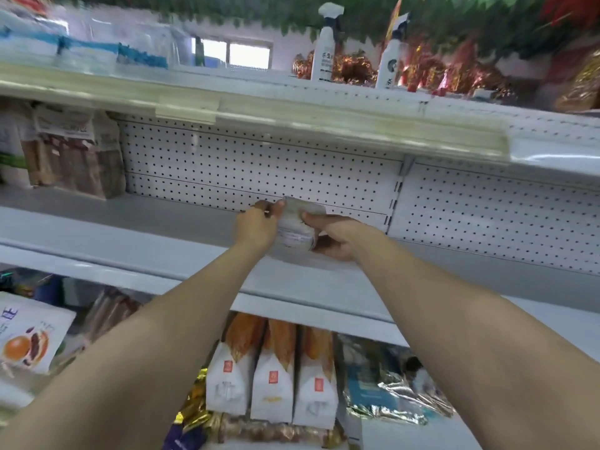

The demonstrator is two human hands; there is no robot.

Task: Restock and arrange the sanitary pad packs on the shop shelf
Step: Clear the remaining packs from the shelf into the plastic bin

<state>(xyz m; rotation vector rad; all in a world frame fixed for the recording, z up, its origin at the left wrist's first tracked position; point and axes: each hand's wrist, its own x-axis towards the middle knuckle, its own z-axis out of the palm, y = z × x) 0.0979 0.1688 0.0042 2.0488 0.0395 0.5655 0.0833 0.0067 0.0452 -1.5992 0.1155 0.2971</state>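
Note:
A small whitish pad pack (297, 227) stands upright over the middle shelf (130, 235), close to the pegboard back panel. My left hand (256, 224) pinches its upper left edge. My right hand (334, 235) grips its right side and lower corner, thumb on the front. Both arms reach up from the bottom of the view. Whether the pack's base touches the shelf is hidden by my hands.
Brownish and white packs (74, 154) stand at the shelf's left end. White pegboard (259, 173) backs the shelf. Spray bottles (324, 43) and red-gold decorations sit on the top shelf. Below are white-and-orange bags (272, 375) and other packets.

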